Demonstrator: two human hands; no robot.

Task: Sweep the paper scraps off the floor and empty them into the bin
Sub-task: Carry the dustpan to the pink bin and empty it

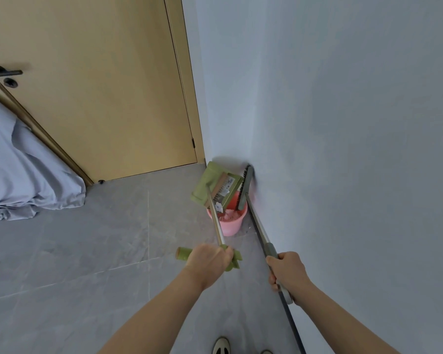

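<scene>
Seen from the person's head, looking down at a grey tiled floor (87,238) in the corner of a room. The left hand (210,261) is curled tight around the green handle grip of a long-handled green dustpan (216,185), knuckles up, forearm reaching forward from the lower middle of the view. The right hand (287,272) is wrapped around the grey grip of a broom (246,187), fingers closed round the pole, forearm coming in from the lower right. The dustpan is lifted and tipped over a pink bin (229,221) that stands on the floor against the pale grey wall (343,123). The broom's dark bristle head is raised above the bin's far rim, just beside the dustpan's mouth and close to the wall. Inside the bin lie pale paper scraps (229,214), tinted pink; one white scrap (218,206) shows at the dustpan's edge. A tan door (100,85) is closed at the left, with rumpled blue-grey bedding (18,175) in front of it. A shoe toe (221,346) shows at the bottom edge.
</scene>
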